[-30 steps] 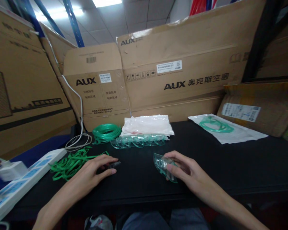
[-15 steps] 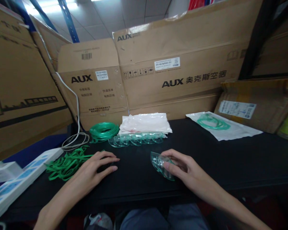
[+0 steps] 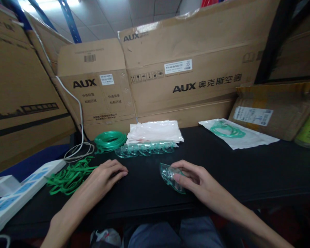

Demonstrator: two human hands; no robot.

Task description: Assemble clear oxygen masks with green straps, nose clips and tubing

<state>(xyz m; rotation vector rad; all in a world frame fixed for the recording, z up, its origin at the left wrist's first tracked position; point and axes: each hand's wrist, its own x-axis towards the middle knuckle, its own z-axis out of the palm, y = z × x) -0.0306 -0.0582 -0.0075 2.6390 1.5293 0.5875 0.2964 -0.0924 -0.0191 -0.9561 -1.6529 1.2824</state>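
Observation:
In the head view, my right hand [image 3: 191, 175] grips a clear green-tinted oxygen mask [image 3: 167, 175] just above the black table, thumb on its near side. My left hand [image 3: 112, 174] rests low over the table, its fingers curled in and the thumb drawn close to them; no object shows in it. Beside my left wrist lies a loose heap of green elastic straps [image 3: 72, 175]. Beyond both hands sits a row of several nested clear masks [image 3: 144, 150], in front of a stack of white plastic bags [image 3: 155, 131].
A coil of green tubing [image 3: 110, 140] sits left of the bags. At the left edge runs a white power strip [image 3: 23, 193] with a plug. Back right, a white pouch [image 3: 258, 139] bears coiled green tubing. Large cardboard boxes [image 3: 155, 96] wall the back.
My left hand's fingers and thumb have drawn together from a spread pose. My right hand keeps its grip on the mask. The whole view has shifted slightly.

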